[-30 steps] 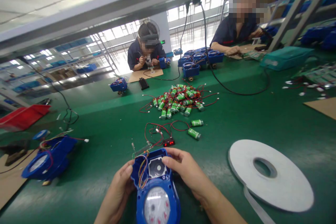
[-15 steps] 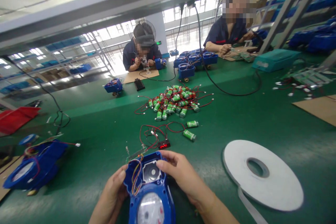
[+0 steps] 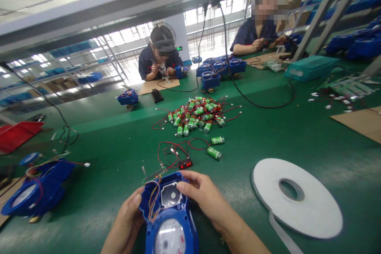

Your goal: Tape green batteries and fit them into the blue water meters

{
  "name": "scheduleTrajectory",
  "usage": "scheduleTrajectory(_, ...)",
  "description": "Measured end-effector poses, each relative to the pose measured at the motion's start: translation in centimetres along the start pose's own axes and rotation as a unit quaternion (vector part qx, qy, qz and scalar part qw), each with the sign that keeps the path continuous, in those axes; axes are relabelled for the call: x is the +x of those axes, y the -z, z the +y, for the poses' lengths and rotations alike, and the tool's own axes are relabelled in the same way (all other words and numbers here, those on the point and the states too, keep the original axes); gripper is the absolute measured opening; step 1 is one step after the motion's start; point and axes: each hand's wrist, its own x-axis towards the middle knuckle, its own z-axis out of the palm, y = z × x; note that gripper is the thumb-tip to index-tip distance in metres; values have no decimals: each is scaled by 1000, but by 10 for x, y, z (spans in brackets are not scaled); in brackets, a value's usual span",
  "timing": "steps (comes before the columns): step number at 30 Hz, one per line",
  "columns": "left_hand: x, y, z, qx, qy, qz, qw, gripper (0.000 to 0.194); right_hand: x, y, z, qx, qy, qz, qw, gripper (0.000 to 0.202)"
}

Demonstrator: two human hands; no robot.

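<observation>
A blue plastic housing (image 3: 187, 222) is held between my two hands at the bottom centre, its open side up. Inside sit a square black part (image 3: 171, 195) and thin coloured wires; a round clear window lies lower down. My left hand (image 3: 129, 212) grips the left edge. On the right edge, my right hand (image 3: 205, 196) has its thumb over the rim beside the black part. A small circuit board (image 3: 154, 175) rests at the housing's top edge. Just beyond are red and black wires and a small meter (image 3: 185, 163) with red digits.
Green batteries with wires (image 3: 193, 117) form a pile mid-table, with two loose ones nearer. A white tape roll (image 3: 297, 198) lies at right, another blue housing (image 3: 38, 190) at left, a red bin (image 3: 20, 137) beyond it. Two people work across the table; a black cable hangs down.
My hands and the blue housing have stayed nearly still. The red digits on the meter look different. Across the table, the person at right has moved their hands and now holds something dark.
</observation>
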Motion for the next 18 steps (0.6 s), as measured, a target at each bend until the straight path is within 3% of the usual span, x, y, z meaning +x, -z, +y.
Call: scheduleTrajectory(18, 0, 4, -1, -26, 4, 4, 1000, 46, 1, 0, 2, -12, -9, 12, 1000, 69)
